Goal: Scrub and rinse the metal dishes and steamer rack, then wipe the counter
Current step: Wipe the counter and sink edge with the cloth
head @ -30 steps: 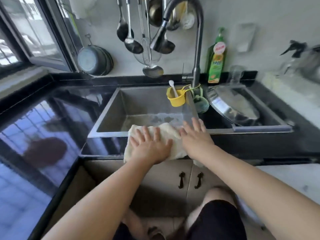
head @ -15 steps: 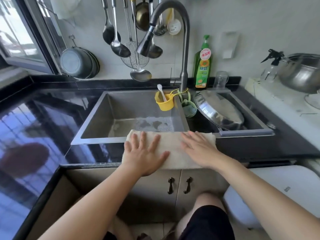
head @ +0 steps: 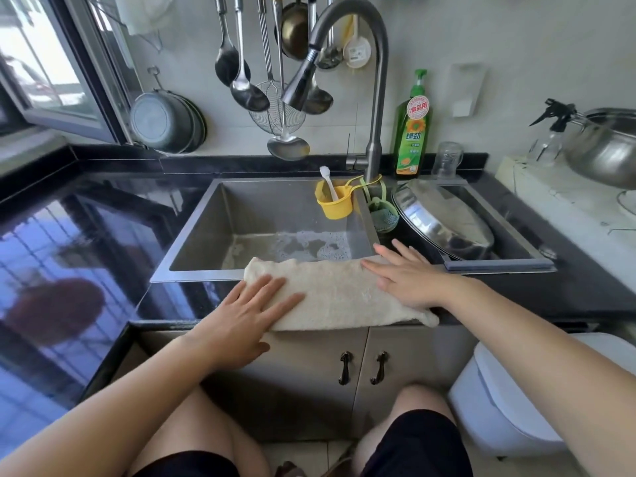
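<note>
Beige cloth (head: 339, 294) under flat left hand (head: 241, 313), right hand (head: 409, 278), both grips spread

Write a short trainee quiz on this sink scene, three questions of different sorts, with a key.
1. True or false: both the left hand and the right hand lie flat on the cream rectangular cloth.
2. Multiple choice: the large round steel dish leans in A) the left sink basin, B) the right sink basin, C) the black counter.
3. Fill in: the yellow plastic cup hanging near the curved steel faucet holds a white ____.

Key: 1 true; 2 B; 3 spoon.
</note>
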### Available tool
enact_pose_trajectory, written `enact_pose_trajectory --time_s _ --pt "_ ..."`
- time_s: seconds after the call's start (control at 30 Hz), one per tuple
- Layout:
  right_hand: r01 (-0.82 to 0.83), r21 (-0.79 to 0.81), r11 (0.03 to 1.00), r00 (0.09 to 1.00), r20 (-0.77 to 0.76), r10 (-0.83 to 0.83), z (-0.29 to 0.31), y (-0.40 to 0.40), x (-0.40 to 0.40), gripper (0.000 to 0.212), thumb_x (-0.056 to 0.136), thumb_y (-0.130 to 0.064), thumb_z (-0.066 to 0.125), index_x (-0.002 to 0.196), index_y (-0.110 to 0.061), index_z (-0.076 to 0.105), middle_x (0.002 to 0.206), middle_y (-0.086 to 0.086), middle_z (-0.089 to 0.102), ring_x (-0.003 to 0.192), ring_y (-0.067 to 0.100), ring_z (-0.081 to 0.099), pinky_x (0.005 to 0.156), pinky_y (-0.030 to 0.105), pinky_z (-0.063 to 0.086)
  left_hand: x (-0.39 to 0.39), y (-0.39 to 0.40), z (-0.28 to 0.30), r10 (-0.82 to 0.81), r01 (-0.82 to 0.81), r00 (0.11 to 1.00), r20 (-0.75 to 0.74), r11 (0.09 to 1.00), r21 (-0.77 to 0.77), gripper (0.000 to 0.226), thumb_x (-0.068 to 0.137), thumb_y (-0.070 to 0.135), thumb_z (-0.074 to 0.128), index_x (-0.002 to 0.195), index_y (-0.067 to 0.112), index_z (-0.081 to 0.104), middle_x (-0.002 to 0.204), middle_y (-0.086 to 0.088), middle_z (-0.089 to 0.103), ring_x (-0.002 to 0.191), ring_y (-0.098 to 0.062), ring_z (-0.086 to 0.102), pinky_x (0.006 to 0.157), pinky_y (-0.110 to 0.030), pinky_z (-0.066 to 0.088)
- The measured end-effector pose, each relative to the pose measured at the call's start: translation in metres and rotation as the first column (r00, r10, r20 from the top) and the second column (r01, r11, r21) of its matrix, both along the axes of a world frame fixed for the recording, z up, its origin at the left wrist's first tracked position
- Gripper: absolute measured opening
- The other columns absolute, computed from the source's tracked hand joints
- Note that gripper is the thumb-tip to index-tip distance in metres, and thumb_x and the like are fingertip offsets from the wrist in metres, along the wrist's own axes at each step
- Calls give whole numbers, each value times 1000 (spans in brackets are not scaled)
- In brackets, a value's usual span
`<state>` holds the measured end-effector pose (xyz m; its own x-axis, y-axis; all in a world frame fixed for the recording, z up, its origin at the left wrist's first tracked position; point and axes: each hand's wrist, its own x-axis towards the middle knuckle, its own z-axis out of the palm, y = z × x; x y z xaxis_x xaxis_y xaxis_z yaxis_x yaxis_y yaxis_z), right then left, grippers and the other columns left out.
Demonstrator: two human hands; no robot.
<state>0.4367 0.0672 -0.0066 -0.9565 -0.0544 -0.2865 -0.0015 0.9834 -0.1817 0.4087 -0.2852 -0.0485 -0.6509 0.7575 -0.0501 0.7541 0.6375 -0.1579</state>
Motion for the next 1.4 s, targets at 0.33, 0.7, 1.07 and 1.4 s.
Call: enact_pose_trajectory --time_s 0.33,0.7,1.07,1.4 --pt "-44 21 999 993 -110 46 -31 -19 11 77 96 -73 11 160 -36 -10 166 -11 -23 151 15 -29 125 44 -10 -11 -31 25 247 -200 964 -101 921 335 37 76 2 66 108 20 71 117 -9 67 97 -39 69 60 -43 58" --pt "205 -877 435 791 -113 -601 8 11 23 39 112 -27 35 144 -20 54 147 -6 53 132 6 46 108 25 33 39 178 69 45 -212 940 337 853 476 61 104 32 45 160 35 21 136 -8 60 114 -36 63 88 -45 51" --pt "1 -111 994 936 -350 -40 -21 -50 29 70 101 -56 14 159 -20 27 167 5 21 154 24 11 126 36 6 9 124 12 241 -296 955 175 711 638 32 96 14 51 119 11 74 124 -7 67 115 -34 56 101 -38 45" --pt "46 121 992 990 -139 -29 -22 -32 -16 77 95 -74 -1 161 -35 -9 168 -4 -21 153 21 -26 125 47 -10 -19 88 30 372 -511 859 351 655 557 35 99 31 53 128 22 69 137 0 59 130 -23 43 110 -33 35"
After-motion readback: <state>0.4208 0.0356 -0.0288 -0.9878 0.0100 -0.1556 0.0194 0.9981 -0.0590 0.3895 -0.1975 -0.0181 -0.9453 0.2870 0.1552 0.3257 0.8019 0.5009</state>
